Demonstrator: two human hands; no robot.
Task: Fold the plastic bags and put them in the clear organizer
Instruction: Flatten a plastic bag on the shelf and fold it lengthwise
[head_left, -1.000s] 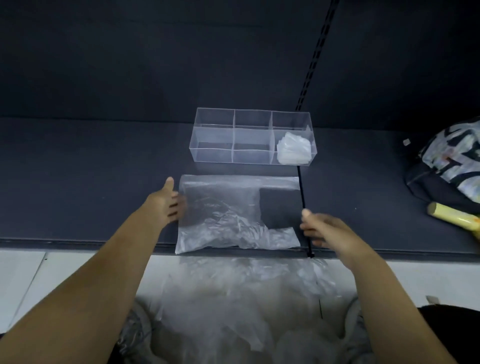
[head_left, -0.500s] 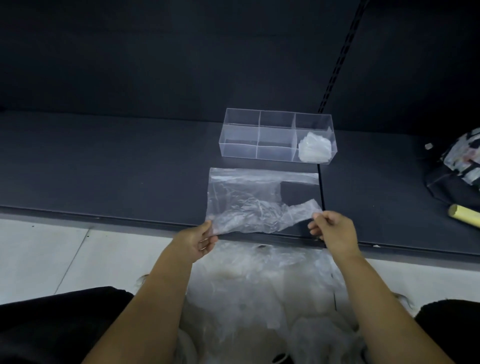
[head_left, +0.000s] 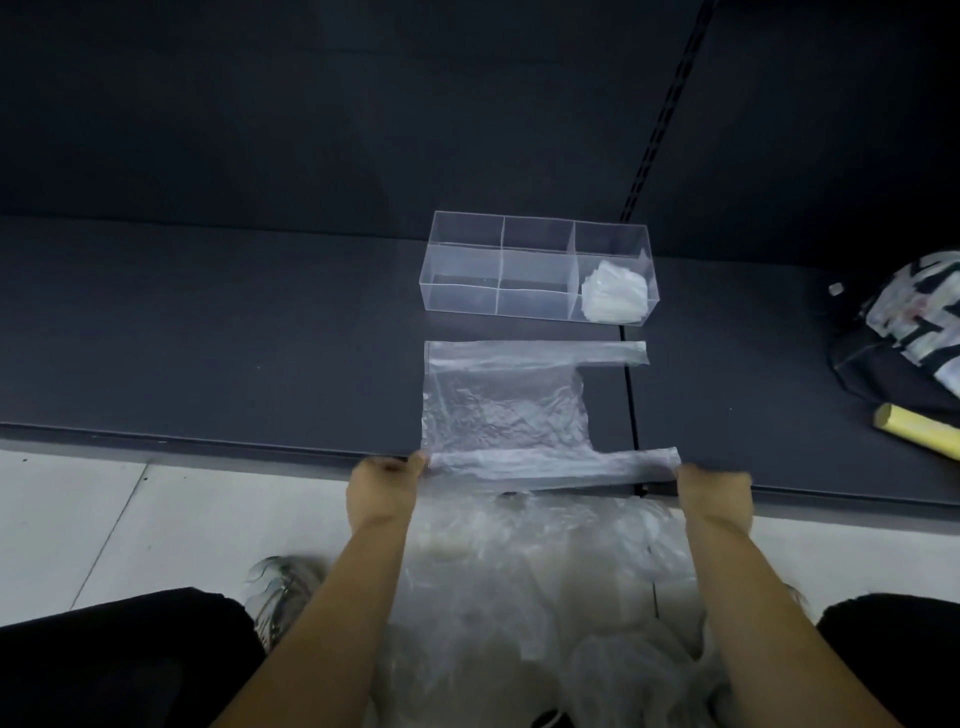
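Left hand (head_left: 387, 480) pinches bag (head_left: 506, 410) near-left corner | bag flat on shelf (head_left: 208, 338), near edge taut, just near of organizer (head_left: 540, 267) | right hand (head_left: 711, 486) pinches near-right handle end | risk: thin film likely slips or skews if pull is uneven, crooked fold.

Clear plastic bag (head_left: 504, 410) flat on dark shelf, near edge pinched taut; clear organizer (head_left: 537, 267) behind, folded bag (head_left: 615, 300) in right compartment.
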